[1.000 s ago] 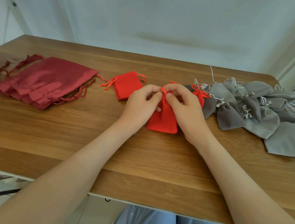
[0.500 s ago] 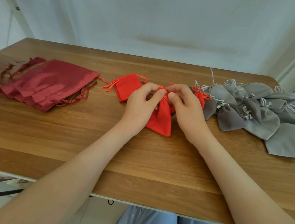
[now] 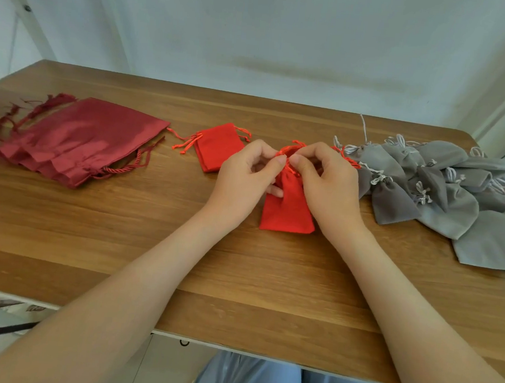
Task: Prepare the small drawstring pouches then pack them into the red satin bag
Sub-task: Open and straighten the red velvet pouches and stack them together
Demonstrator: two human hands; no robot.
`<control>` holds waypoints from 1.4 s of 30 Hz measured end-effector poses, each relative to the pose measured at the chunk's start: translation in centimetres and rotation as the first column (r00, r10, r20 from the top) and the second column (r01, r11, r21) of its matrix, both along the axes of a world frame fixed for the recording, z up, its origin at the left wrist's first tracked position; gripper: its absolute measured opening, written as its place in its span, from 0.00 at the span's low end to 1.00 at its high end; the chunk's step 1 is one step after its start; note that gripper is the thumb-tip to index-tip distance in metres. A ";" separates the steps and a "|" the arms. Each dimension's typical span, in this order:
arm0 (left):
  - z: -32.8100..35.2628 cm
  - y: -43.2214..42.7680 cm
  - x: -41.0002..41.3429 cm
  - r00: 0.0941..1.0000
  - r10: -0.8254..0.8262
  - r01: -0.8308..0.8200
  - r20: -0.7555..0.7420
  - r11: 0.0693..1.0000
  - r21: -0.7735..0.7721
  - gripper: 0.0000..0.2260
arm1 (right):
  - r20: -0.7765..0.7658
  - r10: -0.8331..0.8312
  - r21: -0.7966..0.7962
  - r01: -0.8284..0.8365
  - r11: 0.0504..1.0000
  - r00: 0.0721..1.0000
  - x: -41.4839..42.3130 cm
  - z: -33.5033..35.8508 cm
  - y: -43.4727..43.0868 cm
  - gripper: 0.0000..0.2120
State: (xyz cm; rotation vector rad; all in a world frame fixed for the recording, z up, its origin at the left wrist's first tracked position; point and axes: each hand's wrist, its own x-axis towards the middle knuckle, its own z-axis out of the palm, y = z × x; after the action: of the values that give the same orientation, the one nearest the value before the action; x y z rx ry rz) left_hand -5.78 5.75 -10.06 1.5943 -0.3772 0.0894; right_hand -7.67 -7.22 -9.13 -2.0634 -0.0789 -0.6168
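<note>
Pouch (image 3: 289, 212) neck pinched: left hand (image 3: 246, 180), right hand (image 3: 328, 186).

Fingers (image 3: 273, 166) at neck of red pouch (image 3: 289, 212)

Single head-worn wide-angle view, facing forward and down, close over wooden table (image 3: 97, 224)

Wide bare stretch of table (image 3: 90, 239) along the lower frame — room to pass. Blocked at upper left by the satin bag (image 3: 77, 138), at right by heaped grey pouches (image 3: 443, 203).
</note>
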 end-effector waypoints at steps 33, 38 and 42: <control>0.0 0.3 0.2 0.986 0.108 -0.132 0.128 0.971 0.197 0.08 | -0.286 0.209 0.412 -0.077 0.908 0.935 -0.3 0.3 0.5 0.03; 0.0 0.2 0.3 0.992 0.094 -0.107 0.088 0.982 0.157 0.08 | -0.178 0.070 0.235 -0.027 0.972 0.982 -0.4 0.1 0.9 0.06; -0.1 0.3 0.7 0.997 0.070 -0.071 -0.039 0.997 -0.016 0.08 | -0.093 0.087 0.193 -0.068 0.979 0.992 -0.5 0.1 1.0 0.04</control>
State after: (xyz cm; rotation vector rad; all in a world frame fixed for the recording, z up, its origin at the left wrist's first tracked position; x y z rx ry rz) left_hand -5.12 6.01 -10.16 1.5898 -0.2897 0.1159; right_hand -8.21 -6.25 -9.02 -1.8936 -0.0402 -0.4527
